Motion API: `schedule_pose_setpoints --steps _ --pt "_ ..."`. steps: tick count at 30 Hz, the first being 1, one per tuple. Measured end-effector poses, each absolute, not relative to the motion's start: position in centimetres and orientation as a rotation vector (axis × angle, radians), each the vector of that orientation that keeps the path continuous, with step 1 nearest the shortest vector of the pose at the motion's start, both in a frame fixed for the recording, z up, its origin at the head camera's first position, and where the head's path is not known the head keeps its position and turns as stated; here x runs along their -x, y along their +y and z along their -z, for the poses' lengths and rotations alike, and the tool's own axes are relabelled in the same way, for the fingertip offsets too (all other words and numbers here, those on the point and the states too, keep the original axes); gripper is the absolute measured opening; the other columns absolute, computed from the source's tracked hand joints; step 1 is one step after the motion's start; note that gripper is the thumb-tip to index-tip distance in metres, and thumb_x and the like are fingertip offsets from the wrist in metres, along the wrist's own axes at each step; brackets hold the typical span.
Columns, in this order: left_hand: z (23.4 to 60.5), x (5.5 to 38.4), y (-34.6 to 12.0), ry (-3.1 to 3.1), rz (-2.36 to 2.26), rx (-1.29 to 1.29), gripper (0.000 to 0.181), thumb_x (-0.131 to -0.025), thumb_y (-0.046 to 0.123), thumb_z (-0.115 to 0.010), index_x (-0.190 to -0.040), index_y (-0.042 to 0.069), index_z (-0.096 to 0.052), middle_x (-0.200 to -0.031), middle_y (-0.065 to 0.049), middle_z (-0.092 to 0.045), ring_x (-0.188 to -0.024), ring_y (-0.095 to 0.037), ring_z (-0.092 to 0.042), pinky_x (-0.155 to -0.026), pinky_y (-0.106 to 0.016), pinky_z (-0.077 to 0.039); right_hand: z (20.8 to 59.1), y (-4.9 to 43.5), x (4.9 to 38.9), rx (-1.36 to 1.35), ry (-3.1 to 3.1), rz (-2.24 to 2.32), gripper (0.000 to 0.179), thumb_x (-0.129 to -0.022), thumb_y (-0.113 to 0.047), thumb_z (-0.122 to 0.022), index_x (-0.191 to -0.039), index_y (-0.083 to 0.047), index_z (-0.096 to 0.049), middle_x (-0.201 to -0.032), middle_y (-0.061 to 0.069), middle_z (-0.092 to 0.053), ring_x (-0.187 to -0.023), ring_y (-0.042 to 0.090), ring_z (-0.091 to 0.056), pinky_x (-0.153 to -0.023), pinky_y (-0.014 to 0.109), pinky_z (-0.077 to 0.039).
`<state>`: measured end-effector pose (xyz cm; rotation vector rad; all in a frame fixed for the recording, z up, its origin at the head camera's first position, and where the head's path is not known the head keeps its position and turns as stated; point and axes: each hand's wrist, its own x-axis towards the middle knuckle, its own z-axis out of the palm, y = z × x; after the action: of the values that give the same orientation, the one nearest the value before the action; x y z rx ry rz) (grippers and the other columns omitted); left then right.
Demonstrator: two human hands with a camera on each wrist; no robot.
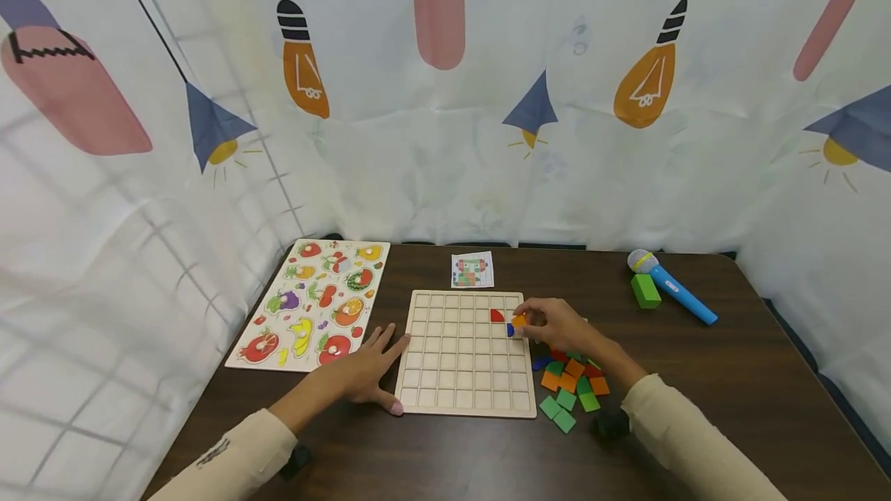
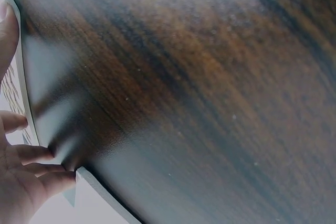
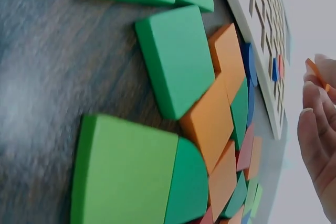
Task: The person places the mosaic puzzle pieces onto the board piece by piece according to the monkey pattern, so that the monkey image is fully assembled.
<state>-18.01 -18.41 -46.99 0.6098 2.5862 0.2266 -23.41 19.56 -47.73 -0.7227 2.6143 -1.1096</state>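
A pale wooden grid board lies flat on the dark table. My left hand rests at its left side with fingers spread, the thumb by the near-left corner. In the left wrist view, that hand shows at the left edge. Over the board's far-right part, my right hand pinches a small orange tile between thumb and fingers. Close under it sits a blue piece, with a red quarter-round piece on the grid just to the left. The right wrist view shows the orange tile edge-on.
Green, orange, red and blue pieces lie loosely right of the board. A small patterned card sits behind it. Far left is a fruit-picture board; far right, a green block and a blue toy microphone. Printed curtains surround the table.
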Motion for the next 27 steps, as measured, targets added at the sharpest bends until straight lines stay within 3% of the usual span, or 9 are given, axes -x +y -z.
schedule_pose_setpoints --steps 13,27 --pt "47.3 18.0 -18.6 2.585 -0.23 -0.61 0.121 -0.07 0.068 -0.078 -0.161 0.013 -0.021 -0.165 -0.026 -0.013 -0.152 -0.05 -0.012 -0.112 -0.061 -0.036 47.5 18.0 23.5 0.681 2.636 1.017 0.031 -0.092 -0.012 -0.073 -0.122 -0.005 -0.069 -0.092 0.001 -0.067 -0.063 0.011 -0.051 -0.057 0.022 -0.046" --pt "47.2 18.0 -18.5 2.584 -0.224 -0.592 0.12 -0.07 0.068 -0.078 -0.161 0.013 -0.022 -0.166 -0.025 -0.012 -0.153 -0.048 -0.012 -0.112 -0.061 -0.037 47.6 16.9 24.2 0.567 2.661 0.978 0.025 -0.088 -0.013 -0.078 -0.112 -0.009 -0.072 -0.087 0.0 -0.067 -0.072 0.012 -0.056 -0.065 0.025 -0.05"
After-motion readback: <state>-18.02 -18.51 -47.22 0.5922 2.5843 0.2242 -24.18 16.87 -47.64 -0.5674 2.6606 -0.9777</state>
